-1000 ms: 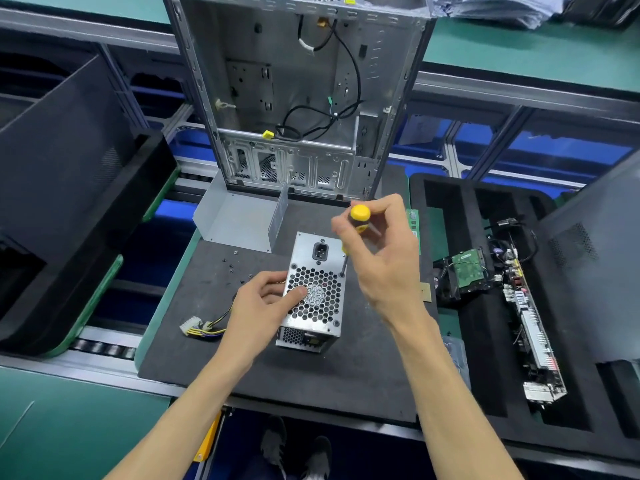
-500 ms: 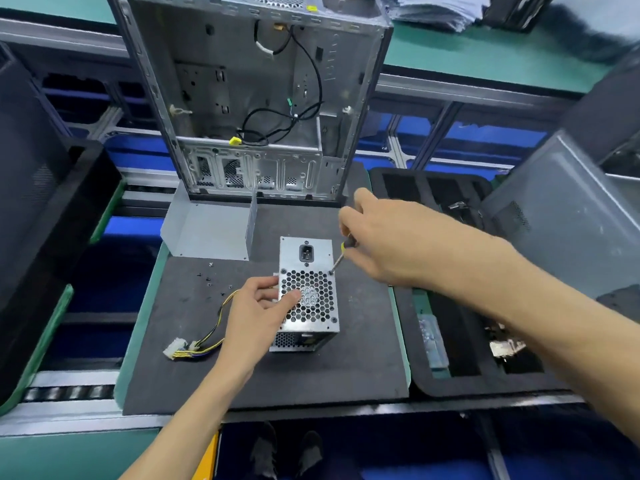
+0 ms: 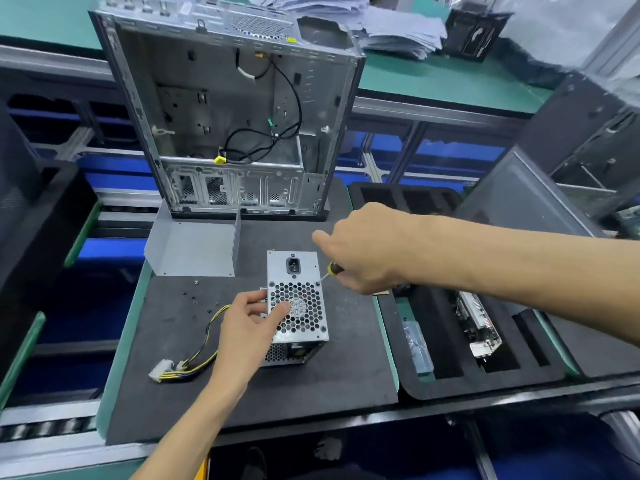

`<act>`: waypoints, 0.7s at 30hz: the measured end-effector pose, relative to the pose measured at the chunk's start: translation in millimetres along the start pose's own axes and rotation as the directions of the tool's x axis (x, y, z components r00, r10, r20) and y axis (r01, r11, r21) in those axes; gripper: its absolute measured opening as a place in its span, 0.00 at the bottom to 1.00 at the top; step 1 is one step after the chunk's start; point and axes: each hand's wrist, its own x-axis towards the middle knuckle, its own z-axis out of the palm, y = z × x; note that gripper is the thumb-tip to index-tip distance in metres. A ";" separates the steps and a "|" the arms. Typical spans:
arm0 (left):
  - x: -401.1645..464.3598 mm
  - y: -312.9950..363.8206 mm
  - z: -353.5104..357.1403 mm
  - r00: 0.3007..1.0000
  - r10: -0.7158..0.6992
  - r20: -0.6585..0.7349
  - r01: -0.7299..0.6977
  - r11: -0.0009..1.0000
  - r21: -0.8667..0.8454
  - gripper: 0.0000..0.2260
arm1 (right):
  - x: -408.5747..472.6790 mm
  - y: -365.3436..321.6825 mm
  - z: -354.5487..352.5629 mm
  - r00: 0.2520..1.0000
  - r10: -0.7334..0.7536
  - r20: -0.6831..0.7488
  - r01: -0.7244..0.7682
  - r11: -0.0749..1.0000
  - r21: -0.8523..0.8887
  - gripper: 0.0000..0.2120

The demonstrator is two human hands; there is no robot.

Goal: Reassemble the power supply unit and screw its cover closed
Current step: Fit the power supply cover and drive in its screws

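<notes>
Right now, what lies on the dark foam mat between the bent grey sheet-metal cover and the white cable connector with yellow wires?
In the head view, a few small loose screws lie scattered there; otherwise bare dark foam mat.

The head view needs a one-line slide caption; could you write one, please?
Left hand steadies the PSU while right hand sets a screwdriver at a cover screw.
</notes>
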 end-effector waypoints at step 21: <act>1.6 -7.2 0.1 1.000 0.026 -0.005 -0.026 0.999 -0.020 0.18 | 8.3 7.0 -0.2 0.999 -0.044 -0.030 0.043 0.999 -0.027 0.16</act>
